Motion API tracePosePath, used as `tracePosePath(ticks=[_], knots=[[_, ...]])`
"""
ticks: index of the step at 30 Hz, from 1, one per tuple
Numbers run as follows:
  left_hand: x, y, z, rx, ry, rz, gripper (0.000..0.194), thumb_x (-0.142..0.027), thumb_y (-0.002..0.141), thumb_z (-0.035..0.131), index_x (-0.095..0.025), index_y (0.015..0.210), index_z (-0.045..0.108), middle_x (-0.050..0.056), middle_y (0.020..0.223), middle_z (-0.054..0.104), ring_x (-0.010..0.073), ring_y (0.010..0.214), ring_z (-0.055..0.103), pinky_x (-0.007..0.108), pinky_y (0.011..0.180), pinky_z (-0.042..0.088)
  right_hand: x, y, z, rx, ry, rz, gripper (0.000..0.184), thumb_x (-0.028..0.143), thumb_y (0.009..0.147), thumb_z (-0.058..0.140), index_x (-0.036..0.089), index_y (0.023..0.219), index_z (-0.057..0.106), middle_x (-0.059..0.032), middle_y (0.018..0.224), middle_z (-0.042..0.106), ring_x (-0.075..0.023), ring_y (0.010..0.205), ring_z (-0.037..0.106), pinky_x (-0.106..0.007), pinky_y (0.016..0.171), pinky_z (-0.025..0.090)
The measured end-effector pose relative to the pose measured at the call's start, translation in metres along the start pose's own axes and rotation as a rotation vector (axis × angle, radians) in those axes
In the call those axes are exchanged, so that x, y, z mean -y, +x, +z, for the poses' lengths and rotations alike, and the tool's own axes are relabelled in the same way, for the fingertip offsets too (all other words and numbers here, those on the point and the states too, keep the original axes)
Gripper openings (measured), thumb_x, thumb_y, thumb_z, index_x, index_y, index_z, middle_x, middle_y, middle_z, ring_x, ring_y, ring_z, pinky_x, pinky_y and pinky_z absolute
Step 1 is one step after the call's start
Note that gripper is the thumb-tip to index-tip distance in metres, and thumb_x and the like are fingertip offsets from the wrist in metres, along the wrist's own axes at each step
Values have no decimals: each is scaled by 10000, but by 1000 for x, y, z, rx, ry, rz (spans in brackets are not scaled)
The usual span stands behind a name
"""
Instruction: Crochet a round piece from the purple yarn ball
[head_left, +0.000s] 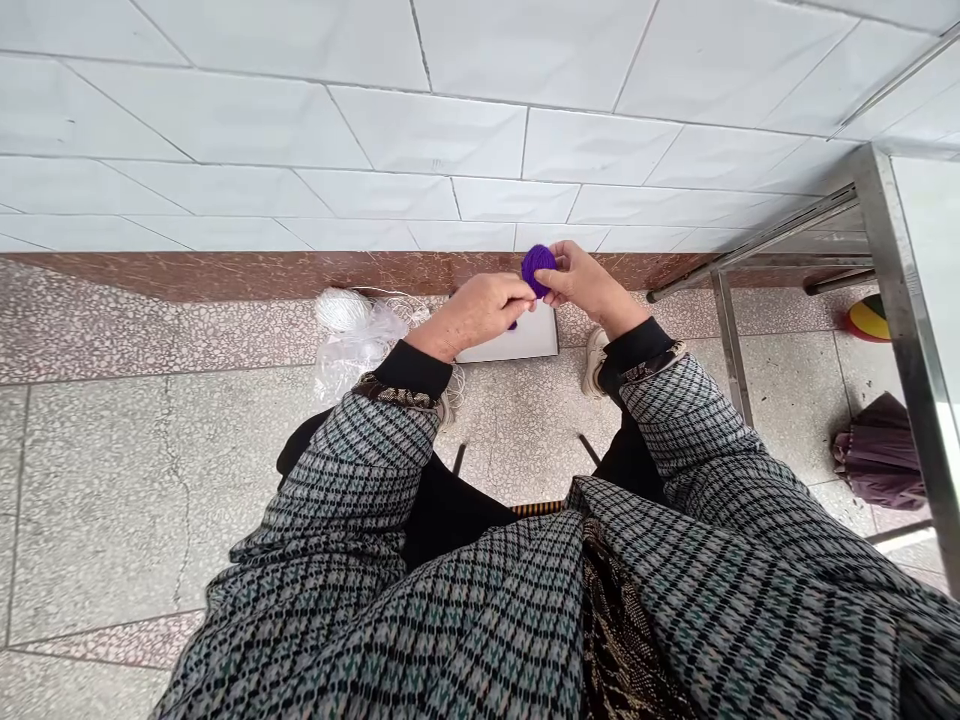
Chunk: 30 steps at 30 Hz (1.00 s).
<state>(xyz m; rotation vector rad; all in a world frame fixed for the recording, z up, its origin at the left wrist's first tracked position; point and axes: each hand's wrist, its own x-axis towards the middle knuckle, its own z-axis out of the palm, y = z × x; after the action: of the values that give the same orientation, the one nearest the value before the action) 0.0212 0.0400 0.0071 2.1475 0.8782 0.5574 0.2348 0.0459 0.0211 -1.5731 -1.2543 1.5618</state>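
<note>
A small ball of purple yarn (537, 266) is gripped in my right hand (579, 282), with the thumb across its front and the fingers behind. My left hand (491, 308) is closed right beside the ball, its thumb and fingertips pinched together at the ball's lower left edge. The pinch looks to be on the yarn's strand, though the strand itself is too thin to make out. Below the hands a white box or tray (517, 340) lies on the floor, partly covered by my left hand. A bit of purple shows over it, just under my left fingers.
White yarn (343, 310) and a clear plastic bag (349, 358) lie on the floor at left. A white tiled wall (420, 130) rises ahead. At right stand a metal table frame (900, 290), a folded purple umbrella (881, 450) and a colourful ball (870, 318).
</note>
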Motion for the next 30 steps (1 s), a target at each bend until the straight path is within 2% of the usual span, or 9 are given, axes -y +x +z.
tracePosePath(ticks=[4,8,12,17,20,22,24,26,30], knots=[[-1,0,-7,-150,15,-50,194,-150,993,607,-189,944,790,54,968,767,207,967,720,377,980,582,9,-11,4,101,-48,44,344,83,946,816,217,1093,535,7,854,689,-102,631,621,-195,553,543],[-5,1,-8,-181,-39,-90,179,-141,980,607,-189,905,762,31,890,734,175,850,688,346,914,586,16,-20,4,169,23,37,289,132,977,808,202,1139,579,4,869,685,-97,641,597,-200,585,548],[-9,-1,-11,-201,-78,-109,173,-174,982,609,-189,890,756,21,862,724,159,789,677,322,846,579,17,-20,2,219,74,27,332,130,950,791,199,1206,591,10,891,684,-95,659,586,-201,613,549],[-10,-5,-22,-173,-62,-151,156,-211,974,633,-185,903,770,13,814,731,160,775,657,318,816,555,14,-16,-1,203,-77,5,376,46,863,758,204,1164,597,9,869,673,-110,676,555,-182,531,464],[-9,-4,-31,-205,-43,-177,159,-215,969,635,-178,901,774,26,850,758,176,832,684,334,857,558,13,-17,-3,354,-113,15,403,42,831,757,205,1167,606,14,874,678,-106,660,540,-193,530,463],[-7,-3,-34,-224,-47,-192,167,-215,973,631,-172,902,776,32,875,770,186,866,701,343,888,565,14,-18,-5,468,-35,-24,410,97,836,776,210,1195,612,24,900,676,-94,651,527,-196,550,475],[-4,-1,-35,-228,-63,-206,178,-219,982,626,-169,914,783,29,883,776,192,886,707,341,897,569,14,-20,-6,506,62,-82,416,187,850,817,216,1212,615,22,943,674,-85,663,530,-197,571,481],[-1,1,-31,-221,-75,-216,190,-233,993,624,-166,926,788,21,872,777,193,887,700,328,881,570,14,-22,-7,459,132,-123,446,291,864,870,225,1222,612,12,971,669,-90,692,550,-205,595,490],[-1,6,-16,-196,-68,-181,222,-266,1009,611,-169,955,804,21,854,789,193,870,692,314,855,571,17,-20,-5,237,249,-193,548,478,913,906,256,1276,561,11,940,642,-125,734,599,-247,643,537]])
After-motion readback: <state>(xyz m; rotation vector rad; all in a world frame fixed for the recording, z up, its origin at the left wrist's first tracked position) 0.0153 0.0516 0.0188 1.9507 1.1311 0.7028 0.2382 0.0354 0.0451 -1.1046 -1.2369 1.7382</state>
